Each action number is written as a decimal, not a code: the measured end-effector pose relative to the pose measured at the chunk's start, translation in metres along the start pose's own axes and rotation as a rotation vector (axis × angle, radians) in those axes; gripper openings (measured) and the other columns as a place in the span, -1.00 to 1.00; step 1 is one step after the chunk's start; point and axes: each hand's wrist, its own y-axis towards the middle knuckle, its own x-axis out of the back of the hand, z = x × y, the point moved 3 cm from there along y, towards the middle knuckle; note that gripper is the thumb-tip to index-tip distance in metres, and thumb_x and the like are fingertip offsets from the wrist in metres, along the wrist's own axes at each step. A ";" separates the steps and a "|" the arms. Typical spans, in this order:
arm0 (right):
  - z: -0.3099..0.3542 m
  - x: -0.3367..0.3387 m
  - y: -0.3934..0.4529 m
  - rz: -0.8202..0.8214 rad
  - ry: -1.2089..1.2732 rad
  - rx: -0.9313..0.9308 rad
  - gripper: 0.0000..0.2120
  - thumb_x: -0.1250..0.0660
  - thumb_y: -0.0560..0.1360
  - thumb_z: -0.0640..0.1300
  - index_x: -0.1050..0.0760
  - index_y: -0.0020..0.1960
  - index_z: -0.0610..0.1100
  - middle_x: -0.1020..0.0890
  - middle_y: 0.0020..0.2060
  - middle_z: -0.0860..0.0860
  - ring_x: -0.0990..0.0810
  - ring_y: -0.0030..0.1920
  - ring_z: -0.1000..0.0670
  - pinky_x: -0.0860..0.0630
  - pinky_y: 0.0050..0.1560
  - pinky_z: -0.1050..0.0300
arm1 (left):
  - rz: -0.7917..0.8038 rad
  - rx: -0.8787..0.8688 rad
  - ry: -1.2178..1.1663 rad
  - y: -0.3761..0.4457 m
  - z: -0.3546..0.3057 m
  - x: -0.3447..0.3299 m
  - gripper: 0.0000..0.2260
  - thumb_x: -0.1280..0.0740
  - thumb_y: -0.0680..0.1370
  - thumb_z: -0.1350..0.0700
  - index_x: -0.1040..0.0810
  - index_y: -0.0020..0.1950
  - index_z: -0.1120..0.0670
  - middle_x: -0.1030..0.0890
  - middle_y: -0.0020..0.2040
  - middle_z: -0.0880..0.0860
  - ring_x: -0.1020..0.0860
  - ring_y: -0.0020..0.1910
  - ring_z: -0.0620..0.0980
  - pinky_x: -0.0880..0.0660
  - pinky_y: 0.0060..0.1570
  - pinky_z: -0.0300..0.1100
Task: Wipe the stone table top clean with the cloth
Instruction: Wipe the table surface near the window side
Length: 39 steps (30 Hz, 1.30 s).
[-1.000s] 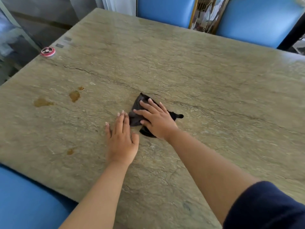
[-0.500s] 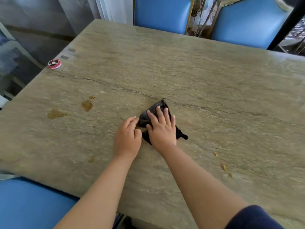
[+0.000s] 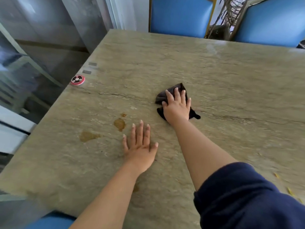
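A crumpled black cloth lies near the middle of the grey-green stone table top. My right hand presses flat on the cloth, fingers spread, covering most of it. My left hand rests flat on the bare stone, nearer to me and left of the cloth, holding nothing. Brown spill stains sit left of my hands: one close to the left fingertips, a second further left, and a small spot above them.
A round red and white disc lies at the table's left edge. A dark crack runs across the stone. Blue chairs stand at the far side, another blue seat near me. Yellow crumbs lie at the near right.
My right hand has slid the cloth away from me and to the right. My left hand has let go of the cloth's edge and now lies flat, apart from it.
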 end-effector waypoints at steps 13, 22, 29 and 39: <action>-0.033 0.008 -0.024 -0.054 0.017 0.087 -0.58 -0.04 0.63 0.04 -0.16 0.48 0.20 -0.04 0.55 0.09 0.14 0.54 0.01 0.23 0.50 -0.03 | 0.055 -0.005 -0.051 -0.003 -0.001 0.003 -0.42 0.20 0.63 -0.21 0.58 0.40 -0.07 0.69 0.32 -0.08 0.61 0.36 0.01 0.44 0.39 0.18; -0.014 0.023 -0.027 0.147 0.440 0.256 -0.57 -0.10 0.60 -0.18 -0.33 0.45 0.04 -0.21 0.51 0.10 -0.04 0.53 0.06 0.07 0.52 0.05 | -0.532 -0.021 -0.385 -0.008 -0.009 0.017 -0.49 -0.22 0.59 0.02 -0.18 0.52 -0.01 -0.11 0.56 -0.03 -0.08 0.54 0.01 -0.07 0.49 -0.01; -0.057 0.015 -0.044 -0.169 0.234 0.047 -0.57 -0.06 0.58 -0.22 -0.30 0.45 -0.11 -0.23 0.50 0.01 -0.01 0.53 0.05 0.20 0.51 0.14 | -0.357 -0.190 -0.032 0.089 -0.068 0.040 -0.39 -0.02 0.60 -0.27 0.06 0.58 -0.09 0.17 0.59 0.10 0.25 0.55 0.09 0.25 0.51 0.03; -0.046 0.006 -0.042 -0.110 -0.050 0.048 -0.50 0.11 0.64 0.05 0.01 0.56 -0.01 0.04 0.56 -0.01 0.23 0.54 -0.02 0.27 0.50 -0.07 | -0.356 0.139 -0.040 0.156 -0.012 0.091 -0.49 -0.03 0.62 -0.21 -0.04 0.55 -0.21 0.08 0.60 -0.02 0.17 0.56 0.10 0.19 0.50 0.10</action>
